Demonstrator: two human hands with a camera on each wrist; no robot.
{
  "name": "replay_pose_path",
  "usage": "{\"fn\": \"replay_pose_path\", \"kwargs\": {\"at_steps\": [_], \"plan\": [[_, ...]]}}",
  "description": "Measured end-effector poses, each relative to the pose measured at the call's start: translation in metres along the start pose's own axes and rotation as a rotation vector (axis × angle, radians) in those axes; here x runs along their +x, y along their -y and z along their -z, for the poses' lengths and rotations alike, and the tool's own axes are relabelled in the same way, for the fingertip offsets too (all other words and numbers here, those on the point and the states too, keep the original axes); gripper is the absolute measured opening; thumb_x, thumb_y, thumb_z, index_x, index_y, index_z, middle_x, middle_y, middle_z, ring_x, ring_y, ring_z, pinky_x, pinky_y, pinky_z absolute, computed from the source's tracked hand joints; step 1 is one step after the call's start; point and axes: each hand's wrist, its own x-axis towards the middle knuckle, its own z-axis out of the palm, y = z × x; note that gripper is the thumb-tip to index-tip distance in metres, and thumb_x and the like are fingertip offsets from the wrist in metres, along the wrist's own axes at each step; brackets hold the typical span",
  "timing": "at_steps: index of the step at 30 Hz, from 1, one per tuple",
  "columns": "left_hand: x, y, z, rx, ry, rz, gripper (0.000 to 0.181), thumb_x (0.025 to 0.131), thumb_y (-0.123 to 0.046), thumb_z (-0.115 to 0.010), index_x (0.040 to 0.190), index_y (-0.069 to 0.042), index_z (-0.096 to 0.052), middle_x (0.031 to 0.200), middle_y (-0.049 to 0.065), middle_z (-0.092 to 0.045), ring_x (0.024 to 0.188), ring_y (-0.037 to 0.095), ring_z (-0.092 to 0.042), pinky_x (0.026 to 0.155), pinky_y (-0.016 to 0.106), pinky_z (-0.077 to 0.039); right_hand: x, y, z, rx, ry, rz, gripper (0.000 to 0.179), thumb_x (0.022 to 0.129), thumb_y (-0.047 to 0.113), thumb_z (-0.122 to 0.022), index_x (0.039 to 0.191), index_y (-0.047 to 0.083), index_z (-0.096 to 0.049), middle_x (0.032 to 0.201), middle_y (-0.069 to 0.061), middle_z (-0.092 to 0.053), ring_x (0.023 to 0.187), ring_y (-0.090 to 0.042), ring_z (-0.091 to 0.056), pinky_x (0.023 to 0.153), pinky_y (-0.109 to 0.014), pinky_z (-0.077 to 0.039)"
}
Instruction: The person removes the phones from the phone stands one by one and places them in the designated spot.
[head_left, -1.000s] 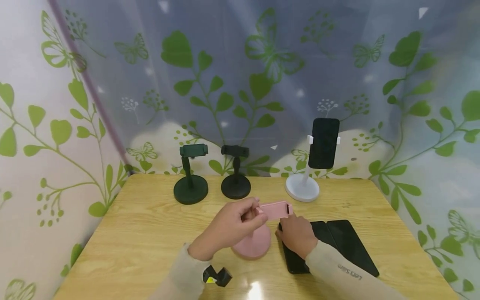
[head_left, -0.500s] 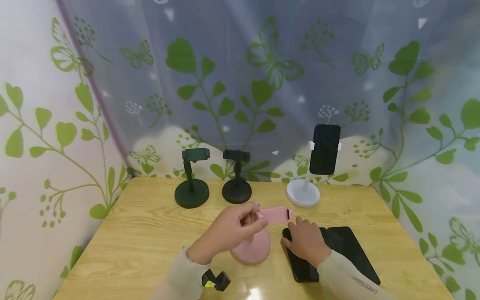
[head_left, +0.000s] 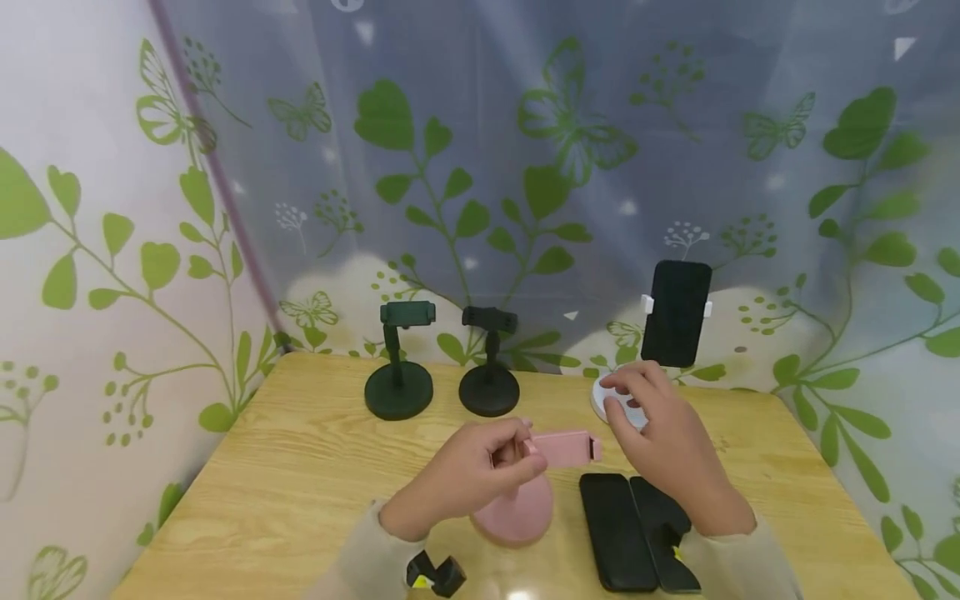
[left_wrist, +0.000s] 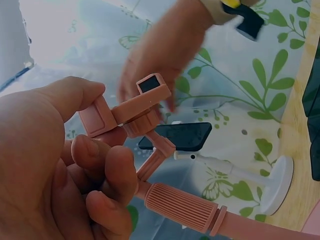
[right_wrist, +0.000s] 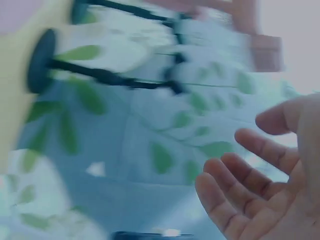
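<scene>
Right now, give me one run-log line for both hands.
left hand: grips pink clamp | right hand: empty | white stand: holding phone | two phones: flat on table

Lifting the right hand off the left black phone, baring its whole face; now hanging in the air, fingers loosely bent, and blocking part of the white round base from the head view.

place: curtained nook, room type unclear | signs: wood-grain table, leaf-and-butterfly curtains
</scene>
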Motion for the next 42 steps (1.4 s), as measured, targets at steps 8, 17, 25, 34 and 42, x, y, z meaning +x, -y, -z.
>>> {"fn": "replay_pose_path", "kwargs": {"at_steps": [8, 17, 25, 34, 42], "plan": [[-0.002, 0.001, -0.003, -0.026, 0.009, -0.052, 0.015, 0.101, -0.033, -0.069, 0.096, -0.019, -0.069, 0.066, -0.008, -0.055, 0.057, 0.005, -0.048, 0.105, 0.029, -0.049, -0.015, 0.036, 0.018, 0.091, -0.116, 0.25, 0.031, 0.087, -0.005, -0.074, 0.113, 0.011, -0.072, 0.124, -0.002, -0.062, 0.104, -0.016, -0.061, 0.087, -0.015, -0.047], [-0.002, 0.001, -0.003, -0.014, 0.026, -0.073, 0.013, 0.102, -0.03, -0.069, 0.094, -0.02, -0.067, 0.067, -0.007, -0.056, 0.056, 0.005, -0.047, 0.062, 0.023, -0.047, -0.031, 0.056, 0.018, 0.042, -0.056, 0.273, 0.023, 0.089, 0.006, -0.075, 0.11, 0.016, -0.072, 0.118, 0.003, -0.063, 0.085, -0.005, -0.06, 0.071, -0.015, -0.047], [0.0, 0.001, -0.008, -0.023, 0.059, -0.032, 0.015, 0.103, -0.033, -0.066, 0.095, -0.02, -0.065, 0.067, -0.007, -0.055, 0.055, 0.005, -0.045, 0.098, 0.026, -0.051, -0.036, 0.055, 0.017, 0.037, -0.087, 0.193, 0.027, 0.087, 0.004, -0.078, 0.109, 0.017, -0.072, 0.116, 0.009, -0.063, 0.087, -0.005, -0.063, 0.072, -0.015, -0.05], [0.003, 0.006, -0.008, 0.007, 0.069, -0.047, 0.013, 0.106, -0.032, -0.061, 0.1, -0.02, -0.06, 0.08, -0.006, -0.057, 0.066, 0.006, -0.051, 0.062, 0.022, -0.045, -0.035, 0.051, 0.023, 0.08, -0.117, 0.141, 0.032, 0.087, 0.0, -0.076, 0.112, 0.018, -0.072, 0.116, 0.009, -0.064, 0.088, -0.006, -0.064, 0.078, -0.011, -0.048], [-0.003, 0.012, -0.01, -0.153, 0.007, -0.039, 0.023, 0.103, -0.019, -0.066, 0.12, -0.004, -0.062, 0.1, 0.007, -0.066, 0.087, 0.01, -0.067, 0.069, 0.031, -0.061, -0.033, 0.05, 0.033, 0.146, -0.155, 0.055, 0.037, 0.087, -0.005, -0.073, 0.117, 0.017, -0.071, 0.118, 0.008, -0.063, 0.094, -0.006, -0.058, 0.083, -0.009, -0.046]]}}
